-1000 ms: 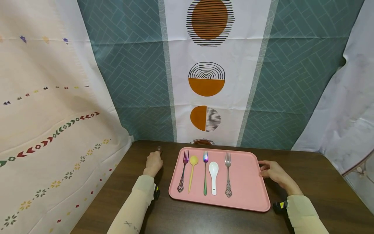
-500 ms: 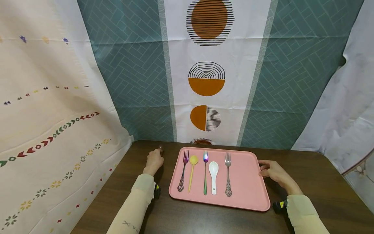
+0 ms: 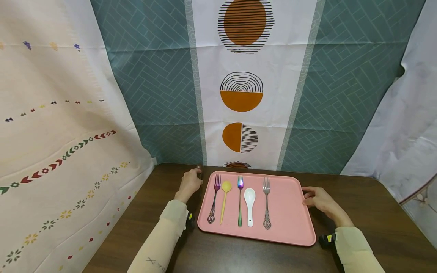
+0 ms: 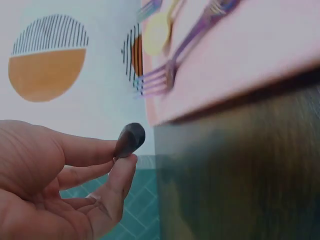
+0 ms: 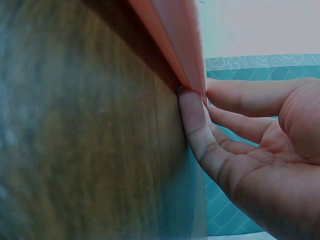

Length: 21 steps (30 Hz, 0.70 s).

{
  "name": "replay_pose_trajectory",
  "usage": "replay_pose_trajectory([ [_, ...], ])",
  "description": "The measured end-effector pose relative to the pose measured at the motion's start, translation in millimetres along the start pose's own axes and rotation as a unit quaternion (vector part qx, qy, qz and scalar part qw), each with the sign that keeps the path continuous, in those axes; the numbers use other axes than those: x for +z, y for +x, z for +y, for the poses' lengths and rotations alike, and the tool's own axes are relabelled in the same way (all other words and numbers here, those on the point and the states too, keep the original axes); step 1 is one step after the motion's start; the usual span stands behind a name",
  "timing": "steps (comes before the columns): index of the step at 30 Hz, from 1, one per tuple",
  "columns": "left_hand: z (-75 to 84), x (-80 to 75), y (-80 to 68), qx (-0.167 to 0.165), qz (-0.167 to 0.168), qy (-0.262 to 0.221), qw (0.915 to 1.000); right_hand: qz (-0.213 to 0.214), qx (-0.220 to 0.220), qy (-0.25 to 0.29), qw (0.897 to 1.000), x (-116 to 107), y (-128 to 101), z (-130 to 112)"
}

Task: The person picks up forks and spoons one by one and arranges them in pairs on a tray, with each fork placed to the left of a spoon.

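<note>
Head view: the left hand [image 3: 189, 184] hovers by the far left corner of the tray [image 3: 290, 223], pinching a small dark piece [image 3: 199, 167]; the right hand [image 3: 319, 201] rests at the tray's right edge, likely steadying it.

Left wrist: thumb and forefinger [image 4: 90, 150] nip the piece [image 4: 130, 140], other fingers loosely curled.

Right wrist: nearly straight fingers [image 5: 195, 125] press the rim [image 5: 175, 30], gripping nothing.
</note>
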<state>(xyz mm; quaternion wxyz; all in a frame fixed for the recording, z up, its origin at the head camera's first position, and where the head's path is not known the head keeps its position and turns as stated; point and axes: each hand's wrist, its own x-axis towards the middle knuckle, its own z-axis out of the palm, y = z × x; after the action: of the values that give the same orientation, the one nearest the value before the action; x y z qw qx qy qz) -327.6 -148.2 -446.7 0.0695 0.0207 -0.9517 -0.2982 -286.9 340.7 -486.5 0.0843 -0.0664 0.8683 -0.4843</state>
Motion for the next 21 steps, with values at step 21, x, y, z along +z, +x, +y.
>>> replay_pose_trajectory([
  [21, 45.8, 17.3, -7.6, 0.044, -0.025, -0.031, 0.9982, -0.002, -0.01, -0.002, 1.0, 0, -1, 0],
])
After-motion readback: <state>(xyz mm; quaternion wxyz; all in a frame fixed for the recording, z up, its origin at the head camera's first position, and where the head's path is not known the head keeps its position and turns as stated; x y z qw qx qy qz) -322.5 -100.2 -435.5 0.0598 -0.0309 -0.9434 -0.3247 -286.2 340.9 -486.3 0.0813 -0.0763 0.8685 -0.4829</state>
